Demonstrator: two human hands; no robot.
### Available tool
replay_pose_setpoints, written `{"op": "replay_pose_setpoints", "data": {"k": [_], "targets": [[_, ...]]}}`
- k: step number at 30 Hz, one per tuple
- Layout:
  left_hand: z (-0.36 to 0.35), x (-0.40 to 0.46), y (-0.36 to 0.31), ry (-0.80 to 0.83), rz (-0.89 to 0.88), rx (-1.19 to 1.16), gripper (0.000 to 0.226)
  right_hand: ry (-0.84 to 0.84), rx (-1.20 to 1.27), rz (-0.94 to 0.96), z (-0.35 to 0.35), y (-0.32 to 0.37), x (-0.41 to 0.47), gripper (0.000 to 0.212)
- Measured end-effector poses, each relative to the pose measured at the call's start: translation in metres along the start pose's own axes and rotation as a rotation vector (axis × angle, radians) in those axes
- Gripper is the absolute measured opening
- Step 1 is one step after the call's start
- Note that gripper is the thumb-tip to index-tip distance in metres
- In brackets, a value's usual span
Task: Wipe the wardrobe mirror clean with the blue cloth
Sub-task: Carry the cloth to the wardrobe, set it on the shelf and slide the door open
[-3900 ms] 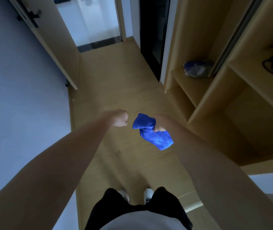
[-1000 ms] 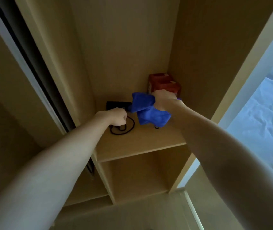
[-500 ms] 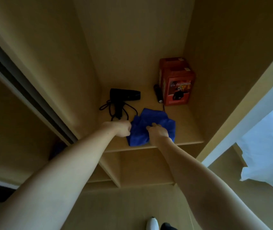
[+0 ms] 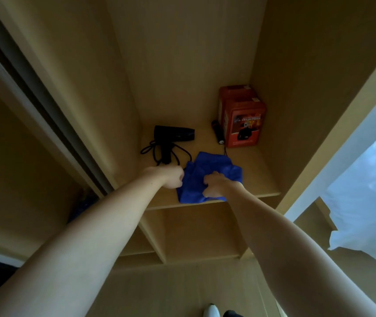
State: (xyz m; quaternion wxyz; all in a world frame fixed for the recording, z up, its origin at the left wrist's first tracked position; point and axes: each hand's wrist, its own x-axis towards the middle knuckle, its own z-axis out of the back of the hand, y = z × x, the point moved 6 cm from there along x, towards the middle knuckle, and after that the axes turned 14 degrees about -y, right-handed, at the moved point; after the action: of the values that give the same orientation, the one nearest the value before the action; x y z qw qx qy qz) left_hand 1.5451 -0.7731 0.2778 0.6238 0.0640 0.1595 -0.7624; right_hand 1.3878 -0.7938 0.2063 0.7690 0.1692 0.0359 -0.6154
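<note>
Wardrobe shelf [image 4: 260,179] held a red box [image 4: 244,123], black hairdryer [image 4: 174,133] w/ cord, small torch [image 4: 217,131] & blue cloth [image 4: 207,175] at front edge. Left hand [image 4: 171,179] was fisted, touching cloth's left side; right hand [image 4: 214,185] pressed on it, fingers curled, grip unclear

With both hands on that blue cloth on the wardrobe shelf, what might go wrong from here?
1. The crumpled blue cloth lies at the front edge of the wooden shelf; a careless tug by the right hand might drop it.
2. The black hair dryer has a looped cord ending close to the closed left hand, so it might snag and drag.
3. The small black torch beside the red box might roll if bumped.
</note>
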Motion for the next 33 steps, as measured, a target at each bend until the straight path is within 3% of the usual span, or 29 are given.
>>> {"op": "replay_pose_setpoints", "data": {"k": [4,20,31,33], "targets": [[0.014,-0.020,0.010,-0.029,-0.024,0.005,0.017,-0.159,-0.018,-0.019,0.014,0.015,-0.006,0.019],[0.053,-0.152,0.100,-0.078,-0.220,0.106,0.015,-0.517,0.118,-0.079,0.077,0.187,-0.098,0.027],[0.088,-0.215,0.203,-0.206,-0.150,0.116,0.022,-0.658,0.256,0.021,0.088,0.316,-0.116,0.027],[0.097,-0.220,0.212,-0.238,-0.131,0.117,0.024,-0.678,0.266,0.023,0.090,0.332,-0.115,0.019]]}}
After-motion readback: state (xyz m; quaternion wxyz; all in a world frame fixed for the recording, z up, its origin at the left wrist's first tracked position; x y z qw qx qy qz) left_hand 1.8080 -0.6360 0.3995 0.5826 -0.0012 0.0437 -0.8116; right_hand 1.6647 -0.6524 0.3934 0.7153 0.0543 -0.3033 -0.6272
